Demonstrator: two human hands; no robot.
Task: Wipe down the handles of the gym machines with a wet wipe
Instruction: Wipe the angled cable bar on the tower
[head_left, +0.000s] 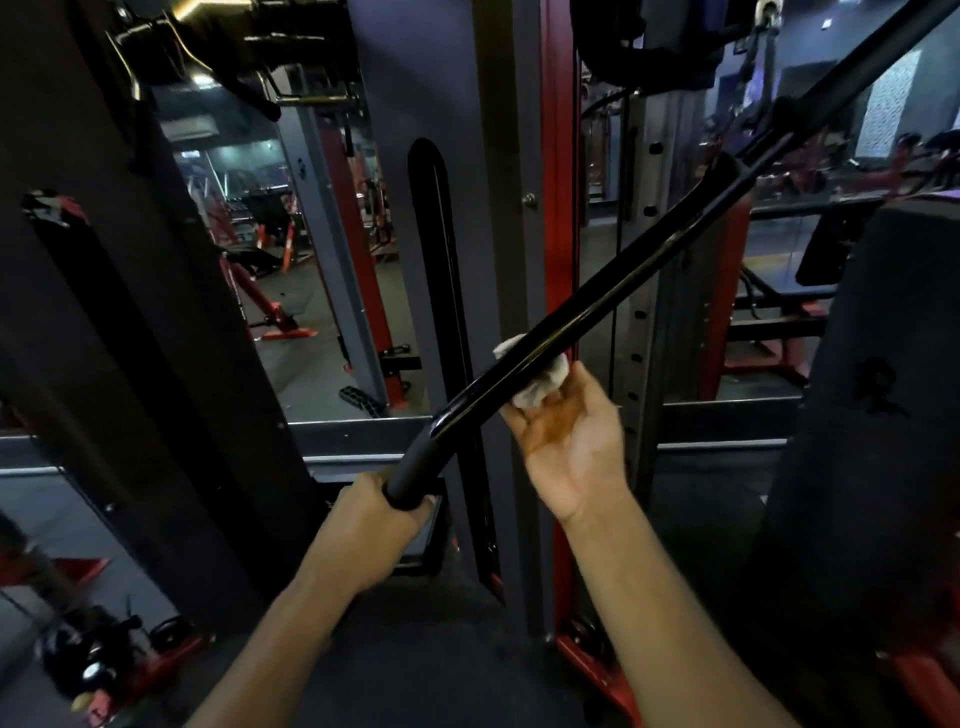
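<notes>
A long black pull-down bar (597, 306) runs diagonally from the upper right down to the lower middle. My left hand (379, 530) grips the bar's matte rubber end grip (415, 467). My right hand (566, 436) is palm up just under the glossy part of the bar and holds a crumpled white wet wipe (540, 382) against the bar's underside. A bit of the wipe shows above the bar too.
A grey and red machine column (498, 208) stands right behind the bar. A black padded seat back (872, 415) rises at the right. A dark upright (130, 364) fills the left. Weight plates (93, 665) lie at the lower left floor.
</notes>
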